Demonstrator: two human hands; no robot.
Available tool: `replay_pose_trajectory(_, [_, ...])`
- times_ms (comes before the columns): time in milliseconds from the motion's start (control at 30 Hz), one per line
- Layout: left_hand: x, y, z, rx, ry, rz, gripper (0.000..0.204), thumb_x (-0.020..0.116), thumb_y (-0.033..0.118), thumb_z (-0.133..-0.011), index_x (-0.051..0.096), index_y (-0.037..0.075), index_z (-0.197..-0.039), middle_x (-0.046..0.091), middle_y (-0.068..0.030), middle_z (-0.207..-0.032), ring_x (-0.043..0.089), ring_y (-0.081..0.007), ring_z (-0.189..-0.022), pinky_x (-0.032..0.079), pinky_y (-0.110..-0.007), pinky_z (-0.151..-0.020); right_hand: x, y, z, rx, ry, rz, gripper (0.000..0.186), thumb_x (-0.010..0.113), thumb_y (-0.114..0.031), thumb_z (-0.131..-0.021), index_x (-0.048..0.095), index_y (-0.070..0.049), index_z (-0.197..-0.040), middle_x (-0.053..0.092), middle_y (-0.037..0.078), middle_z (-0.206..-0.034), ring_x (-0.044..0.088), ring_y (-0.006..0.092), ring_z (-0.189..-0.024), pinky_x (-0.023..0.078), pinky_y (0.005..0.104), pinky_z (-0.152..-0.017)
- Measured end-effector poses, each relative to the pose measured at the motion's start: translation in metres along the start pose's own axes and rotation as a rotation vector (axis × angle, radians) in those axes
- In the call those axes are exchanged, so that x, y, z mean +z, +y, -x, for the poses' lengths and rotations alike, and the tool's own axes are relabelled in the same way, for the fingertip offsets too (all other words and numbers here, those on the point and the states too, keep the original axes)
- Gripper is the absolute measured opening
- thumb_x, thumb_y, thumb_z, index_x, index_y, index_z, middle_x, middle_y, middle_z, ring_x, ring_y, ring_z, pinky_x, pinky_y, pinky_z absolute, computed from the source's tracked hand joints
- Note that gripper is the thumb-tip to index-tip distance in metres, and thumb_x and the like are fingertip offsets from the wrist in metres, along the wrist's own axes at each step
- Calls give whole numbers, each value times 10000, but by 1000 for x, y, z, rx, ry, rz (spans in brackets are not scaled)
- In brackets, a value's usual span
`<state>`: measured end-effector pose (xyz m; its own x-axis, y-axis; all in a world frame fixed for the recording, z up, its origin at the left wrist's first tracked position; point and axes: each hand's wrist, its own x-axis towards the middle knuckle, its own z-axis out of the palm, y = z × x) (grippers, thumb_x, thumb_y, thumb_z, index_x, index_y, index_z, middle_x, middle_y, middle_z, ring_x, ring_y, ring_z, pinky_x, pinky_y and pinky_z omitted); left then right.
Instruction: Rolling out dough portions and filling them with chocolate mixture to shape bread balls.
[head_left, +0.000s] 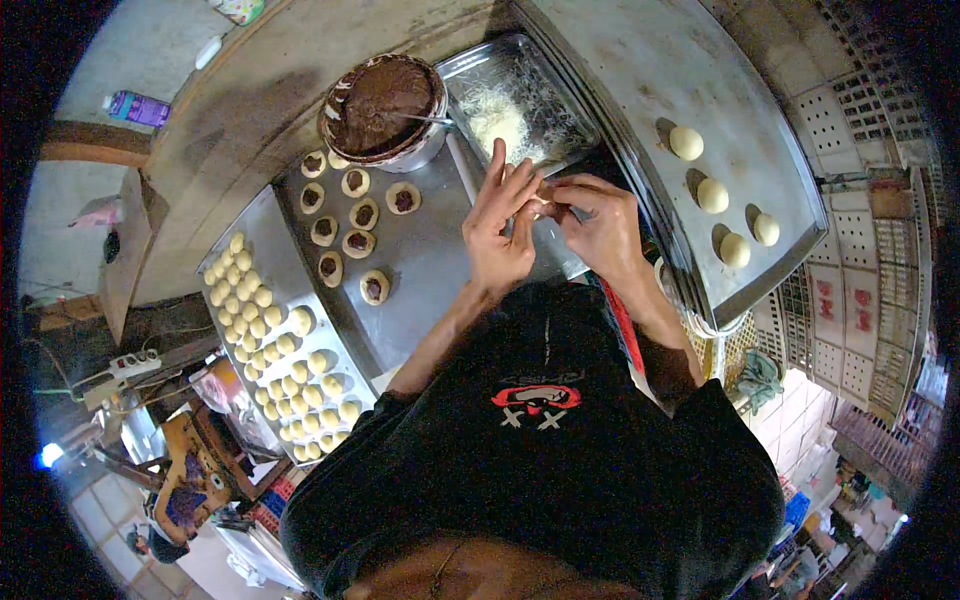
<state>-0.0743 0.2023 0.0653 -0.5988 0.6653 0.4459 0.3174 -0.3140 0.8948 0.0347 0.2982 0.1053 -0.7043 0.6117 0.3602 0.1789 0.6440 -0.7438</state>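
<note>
My left hand [500,222] and my right hand [608,225] meet in front of my chest, fingertips pinching a small piece of dough [543,198] between them. Fingers cover most of that dough. To the left, flattened dough rounds [364,214] with dark brown filling in their middles lie on a metal sheet [420,270]. Beyond them stands a bowl of brown paste [385,105] with a thin metal utensil [420,118] stuck in it. Just past my hands is a metal tray [575,105] with pale grated shreds [497,118].
Several small dough balls [290,385] sit in rows on a left-hand tray [270,215]. A raised tray [745,130] on the right bears several larger smooth balls [712,196]. A purple bottle [137,108] lies at far left; a power strip [135,363] is below it.
</note>
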Motion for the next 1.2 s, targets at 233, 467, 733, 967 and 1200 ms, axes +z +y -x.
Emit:
replay_pose_trajectory(233, [22,-20,42,-602,333,928,344,444,331,-985,537,20,-1097,607,-98,-983,600,-183,-886,492,-323,-773,0,-30,20,206,-2,-124,123,764,-84,-756,696,5,-807,664,84,-719,621,164,-613,489,265,-587])
replay_pose_trajectory(467, [9,-5,17,-928,-144,330,390,495,350,-946,599,-14,-850,600,-75,-722,541,-143,-558,428,-295,-448,-23,-28,45,-24,-144,-27,162,771,-87,-677,690,-29,-805,638,95,-870,645,272,-817,517,365,-733])
replay_pose_trajectory(733, [10,17,5,-1059,-511,291,526,421,476,-958,627,-1,-875,613,-91,-674,576,-161,-499,463,-267,-369,-44,-32,47,-147,-101,-28,182,718,4,-721,707,-35,-899,682,106,-896,660,254,-732,530,337,-660])
replay_pose_trajectory(967, [26,16,19,-1021,-273,592,421,416,477,-955,598,98,-929,633,-40,-755,581,-120,-549,375,-254,-361,-64,-33,51,223,-183,-12,145,733,-21,-748,719,-28,-892,684,122,-915,675,226,-762,548,305,-658])
replay_pose_trajectory(1200, [47,31,14,-985,-315,344,454,471,436,-948,621,32,-803,603,-44,-655,494,-106,-436,311,-252,-328,-79,-22,60,-79,-105,-25,157,722,24,-710,723,-26,-859,690,90,-941,680,218,-791,554,301,-681])
